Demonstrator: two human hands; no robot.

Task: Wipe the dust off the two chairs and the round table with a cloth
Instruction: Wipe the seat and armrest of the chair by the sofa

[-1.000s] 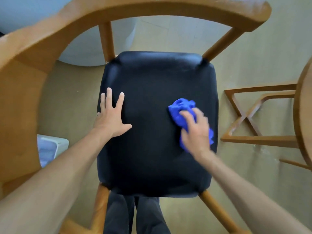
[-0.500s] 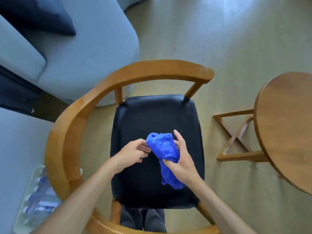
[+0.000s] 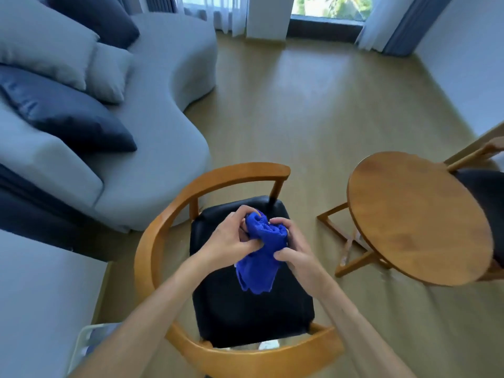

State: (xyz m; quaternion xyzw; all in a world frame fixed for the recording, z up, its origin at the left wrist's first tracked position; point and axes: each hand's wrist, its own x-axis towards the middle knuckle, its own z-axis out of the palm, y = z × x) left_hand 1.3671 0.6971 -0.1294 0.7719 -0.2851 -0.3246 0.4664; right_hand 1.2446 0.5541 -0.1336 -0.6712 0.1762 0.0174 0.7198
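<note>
Grey curved sofa (image 3: 163, 110) sits left of and beyond the near chair, with dark blue cushions (image 3: 68, 118) and light grey ones (image 3: 106, 75) on it. Near chair (image 3: 253, 304) is the landmark: curved wooden backrest, black padded seat, directly below the camera. Round wooden table (image 3: 417, 216) stands just right of the chair on an X-frame base. Second chair (image 3: 485, 203) is right of the chair, mostly hidden behind the table, only a black seat and wood rail showing. Blue cloth (image 3: 261, 249) is bunched up above the chair seat, off the surface, lower end hanging free. Left hand (image 3: 231, 238) grips its upper left side, fingers curled into the fabric; right hand (image 3: 291, 246) grips the right side, thumb and fingers wrapped round the wad.
</note>
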